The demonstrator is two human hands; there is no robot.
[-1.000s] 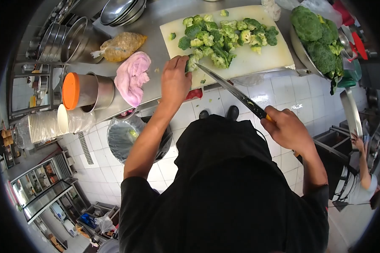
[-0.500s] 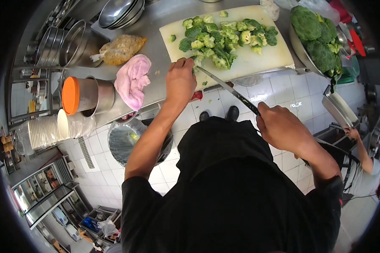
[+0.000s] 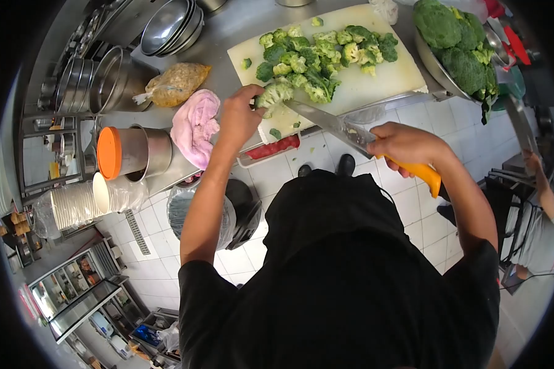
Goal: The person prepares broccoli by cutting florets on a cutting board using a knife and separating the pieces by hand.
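My left hand (image 3: 240, 114) pinches a piece of broccoli (image 3: 274, 96) over the near left corner of the white cutting board (image 3: 391, 92). My right hand (image 3: 409, 147) is wrapped round the yellow handle of a knife (image 3: 332, 125). The blade points left, its tip close beside the held broccoli; whether they touch I cannot tell. Behind them, a heap of cut broccoli florets (image 3: 314, 58) covers the middle of the board. A few small bits lie near the board's front edge.
To the right stands a metal bowl (image 3: 429, 64) of whole broccoli heads (image 3: 458, 43). Left on the counter are a pink cloth (image 3: 194, 129), a bagged food (image 3: 178, 84) and an orange-lidded tub (image 3: 109, 152). A lined bin (image 3: 197, 212) stands below. Another person (image 3: 538, 215) carries a metal pan at right.
My left hand has moved left and down, and the broccoli in it now shows. The knife has turned, showing its broad blade and yellow handle. The other person's pan has shifted.
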